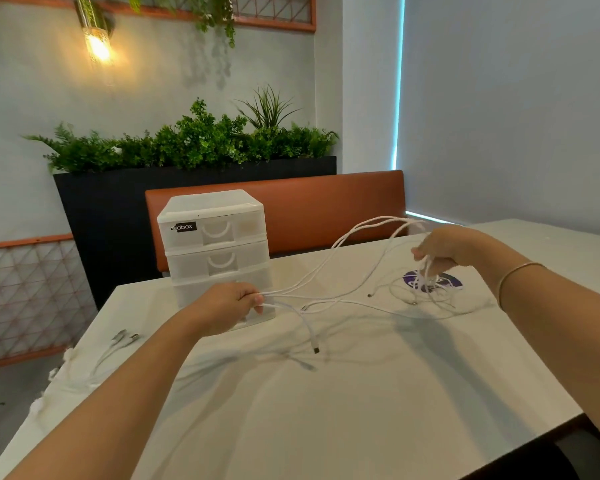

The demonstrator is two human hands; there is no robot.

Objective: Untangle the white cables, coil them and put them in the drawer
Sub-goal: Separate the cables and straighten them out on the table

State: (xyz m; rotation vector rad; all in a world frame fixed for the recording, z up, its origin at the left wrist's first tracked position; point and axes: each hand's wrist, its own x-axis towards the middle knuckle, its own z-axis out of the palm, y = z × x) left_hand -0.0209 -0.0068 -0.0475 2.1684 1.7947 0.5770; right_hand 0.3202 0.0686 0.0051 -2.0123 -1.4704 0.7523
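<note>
Holding the white cables (329, 271) stretched in front of the drawer unit (219, 251), the left hand (227, 306) pinches several strands while the right hand (444, 249) grips others farther away, likely separating the tangle.

Lowest drawer of the drawer unit (219, 258) partly hidden behind the left hand (229, 306), at frame centre. Round purple sticker (445, 280) at right half covered by the right hand (444, 249) and the hanging white cables (326, 271); print unreadable. Cable strands inside both fists unseen. Pale plugs (125, 337) at lower left too blurred to identify. Both forearms cut off by the bottom edge.
</note>
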